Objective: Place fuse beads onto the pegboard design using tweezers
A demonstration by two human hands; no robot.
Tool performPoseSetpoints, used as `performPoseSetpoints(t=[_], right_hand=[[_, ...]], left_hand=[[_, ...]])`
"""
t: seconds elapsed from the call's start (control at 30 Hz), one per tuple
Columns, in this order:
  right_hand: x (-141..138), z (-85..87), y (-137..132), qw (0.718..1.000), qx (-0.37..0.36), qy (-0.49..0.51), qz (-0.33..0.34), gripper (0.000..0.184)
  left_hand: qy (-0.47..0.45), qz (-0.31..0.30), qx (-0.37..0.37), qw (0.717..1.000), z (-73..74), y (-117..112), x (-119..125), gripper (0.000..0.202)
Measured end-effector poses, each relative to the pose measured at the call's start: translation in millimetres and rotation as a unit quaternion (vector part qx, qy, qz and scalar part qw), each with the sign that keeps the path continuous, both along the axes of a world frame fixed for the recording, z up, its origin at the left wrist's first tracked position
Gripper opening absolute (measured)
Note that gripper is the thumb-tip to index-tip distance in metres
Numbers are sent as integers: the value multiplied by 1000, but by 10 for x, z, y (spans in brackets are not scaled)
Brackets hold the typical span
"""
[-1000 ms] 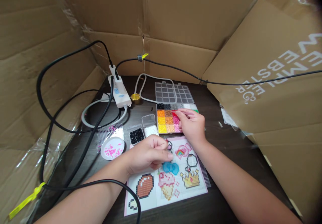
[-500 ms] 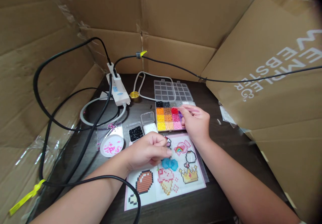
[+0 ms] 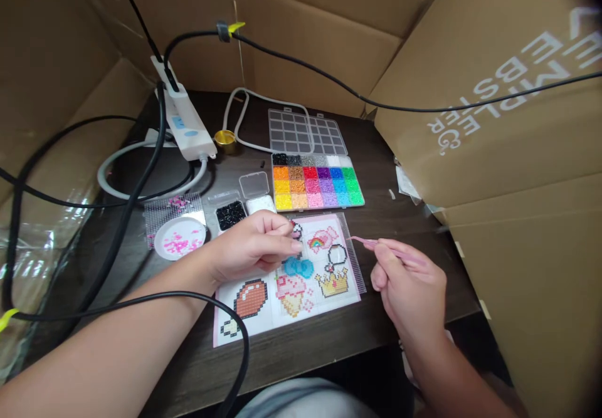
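Note:
My left hand (image 3: 251,249) rests closed on the upper left of a clear pegboard (image 3: 301,267), fingertips pinched near a blue bead shape; what they hold is too small to make out. The pegboard lies over a pattern sheet with a drumstick, ice cream, crown and rainbow. My right hand (image 3: 411,283) sits off the sheet's right edge, closed around pink tweezers (image 3: 376,245) whose tip points left toward the pegboard. Behind the sheet lies an open bead box (image 3: 317,183) with coloured compartments.
A white dish of pink beads (image 3: 179,239), a small tub of black beads (image 3: 230,214) and a white tub stand left of the bead box. A power strip (image 3: 185,123), a gold cap and thick black cables lie at the back left. Cardboard walls surround the dark table.
My right hand has left the bead box and drawn back to the right of the sheet, now holding pink tweezers. The camera has tilted down. My left hand stays on the pegboard.

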State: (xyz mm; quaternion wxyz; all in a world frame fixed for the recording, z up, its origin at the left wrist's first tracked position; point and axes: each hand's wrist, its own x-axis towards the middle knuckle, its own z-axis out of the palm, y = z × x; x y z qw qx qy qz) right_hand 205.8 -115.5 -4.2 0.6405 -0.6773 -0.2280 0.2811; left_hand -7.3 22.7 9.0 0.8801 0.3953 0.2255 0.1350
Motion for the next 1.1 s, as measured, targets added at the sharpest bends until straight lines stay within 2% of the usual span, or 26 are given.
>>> performPoseSetpoints(t=[0.1,0.2,0.57,1.1], right_hand=[[-40,-121,-53,1000,-1,4,1,28],[-71,-166,-50,1000,6,-4,-6,27],[-117,-126,-78,998,-33,-56,11,21],[-122,-120,-75,997,-42,-60,31,22]], left_hand=[[11,-1,-2,1000,14,5,0,62],[15,-1,-3,1000,23,9,4,64],[21,2,1,1000,36,-6,16,64],[24,3,8,1000,32,-8,20,64]])
